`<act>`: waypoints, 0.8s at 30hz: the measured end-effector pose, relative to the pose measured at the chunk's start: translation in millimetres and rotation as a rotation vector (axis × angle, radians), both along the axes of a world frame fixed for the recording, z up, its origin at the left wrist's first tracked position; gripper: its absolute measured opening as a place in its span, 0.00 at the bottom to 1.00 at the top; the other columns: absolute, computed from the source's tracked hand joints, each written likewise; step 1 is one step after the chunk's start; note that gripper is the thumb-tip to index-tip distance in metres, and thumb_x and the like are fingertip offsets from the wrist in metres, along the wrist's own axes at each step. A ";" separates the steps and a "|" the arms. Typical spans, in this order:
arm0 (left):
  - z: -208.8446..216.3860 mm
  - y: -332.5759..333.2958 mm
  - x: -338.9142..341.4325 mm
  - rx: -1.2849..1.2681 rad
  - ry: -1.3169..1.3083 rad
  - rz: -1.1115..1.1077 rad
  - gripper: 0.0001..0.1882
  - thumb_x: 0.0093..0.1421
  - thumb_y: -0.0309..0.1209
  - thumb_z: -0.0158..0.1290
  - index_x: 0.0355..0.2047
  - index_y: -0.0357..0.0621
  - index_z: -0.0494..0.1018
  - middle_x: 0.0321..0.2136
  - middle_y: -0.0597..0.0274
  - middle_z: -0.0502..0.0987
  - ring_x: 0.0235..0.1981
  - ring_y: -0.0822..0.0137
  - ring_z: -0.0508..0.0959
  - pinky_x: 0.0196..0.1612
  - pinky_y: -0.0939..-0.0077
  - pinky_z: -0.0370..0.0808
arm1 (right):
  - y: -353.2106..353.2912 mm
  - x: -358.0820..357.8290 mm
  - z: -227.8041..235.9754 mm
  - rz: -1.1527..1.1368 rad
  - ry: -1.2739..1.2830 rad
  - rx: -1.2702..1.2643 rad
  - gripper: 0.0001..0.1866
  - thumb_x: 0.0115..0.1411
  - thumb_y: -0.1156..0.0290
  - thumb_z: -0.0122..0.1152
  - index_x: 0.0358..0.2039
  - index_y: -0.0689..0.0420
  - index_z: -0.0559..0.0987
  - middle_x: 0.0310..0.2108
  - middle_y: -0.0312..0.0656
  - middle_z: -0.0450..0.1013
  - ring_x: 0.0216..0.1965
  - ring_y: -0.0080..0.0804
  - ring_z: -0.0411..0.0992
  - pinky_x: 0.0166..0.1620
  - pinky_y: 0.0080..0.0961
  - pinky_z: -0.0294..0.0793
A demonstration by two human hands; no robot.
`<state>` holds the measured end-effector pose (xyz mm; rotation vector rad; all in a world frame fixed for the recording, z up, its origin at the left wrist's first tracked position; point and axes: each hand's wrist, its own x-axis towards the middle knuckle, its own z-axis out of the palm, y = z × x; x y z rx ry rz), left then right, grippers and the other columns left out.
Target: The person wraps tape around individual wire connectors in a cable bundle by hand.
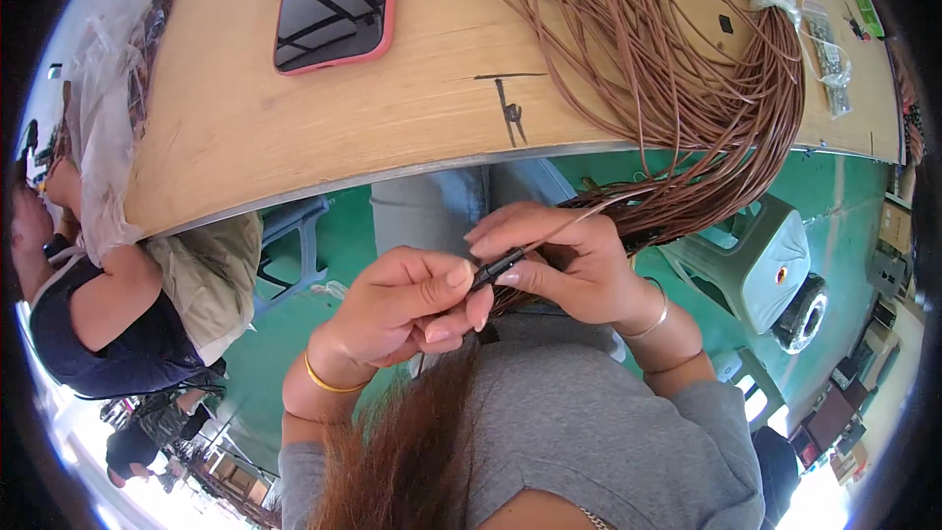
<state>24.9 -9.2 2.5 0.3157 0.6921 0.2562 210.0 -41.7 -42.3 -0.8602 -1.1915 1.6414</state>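
Below the tabletop's near edge: I see 2 hands meet over the lap, working 1 small black connector (498, 267).
Left hand (412, 306): fingers pinched on the connector's near end, thumb on top.
Right hand (564, 265): fingertips closed on the connector's far end, where a thin brown wire (579, 220) enters it.
Wire bundle (687, 88): many brown strands spill from the tabletop's (294, 128) far right over its near edge, down toward the hands.
Handling, my judgement: connector light, rigid, small enough to slip; wire limp and springy. Best held at the connector body, not by the strand.
Far edge: phone in a red case (334, 0).
Left edge: another person's arm (108, 294).
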 end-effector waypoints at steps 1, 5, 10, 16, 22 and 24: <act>1.4 -1.1 0.5 0.032 0.042 -0.023 0.19 0.58 0.37 0.43 0.21 0.30 0.66 0.09 0.69 0.58 0.10 0.80 0.54 0.13 0.85 0.48 | 0.9 -0.5 -2.1 -0.033 0.004 0.142 0.10 0.48 0.80 0.56 0.33 0.64 0.75 0.30 0.45 0.71 0.35 0.37 0.69 0.39 0.28 0.68; 4.2 -0.9 -0.5 0.045 0.011 -0.088 0.20 0.58 0.37 0.43 0.21 0.29 0.67 0.09 0.69 0.58 0.11 0.80 0.55 0.13 0.85 0.49 | -0.3 -2.4 -4.5 -0.117 0.044 0.215 0.07 0.45 0.80 0.59 0.27 0.64 0.76 0.25 0.43 0.71 0.33 0.38 0.69 0.38 0.29 0.68; 6.4 3.8 -4.0 0.193 0.002 -0.311 0.20 0.60 0.39 0.41 0.25 0.32 0.71 0.11 0.72 0.59 0.13 0.82 0.55 0.17 0.87 0.51 | 3.8 3.6 -1.8 -0.057 -0.011 0.368 0.06 0.44 0.78 0.60 0.26 0.61 0.77 0.23 0.41 0.71 0.31 0.38 0.69 0.38 0.34 0.69; 10.1 4.1 4.0 0.298 -0.063 -0.463 0.18 0.60 0.38 0.41 0.26 0.34 0.71 0.11 0.73 0.59 0.14 0.81 0.56 0.18 0.86 0.54 | 4.4 1.3 -3.7 -0.134 -0.010 0.333 0.05 0.45 0.75 0.60 0.25 0.60 0.77 0.22 0.40 0.71 0.30 0.38 0.69 0.39 0.37 0.69; 16.2 5.4 4.1 0.428 -0.006 -0.442 0.17 0.60 0.37 0.40 0.26 0.37 0.72 0.11 0.70 0.61 0.14 0.79 0.60 0.19 0.84 0.58 | -3.3 -0.3 2.8 -0.115 0.084 0.233 0.04 0.47 0.74 0.60 0.25 0.60 0.76 0.22 0.40 0.71 0.30 0.38 0.68 0.39 0.38 0.69; 16.7 6.3 5.0 0.484 -0.003 -0.456 0.17 0.60 0.37 0.40 0.26 0.37 0.72 0.11 0.70 0.61 0.14 0.78 0.60 0.20 0.84 0.59 | -3.5 -0.2 1.2 -0.101 0.102 0.250 0.05 0.46 0.74 0.61 0.25 0.60 0.76 0.22 0.40 0.71 0.29 0.37 0.68 0.38 0.38 0.69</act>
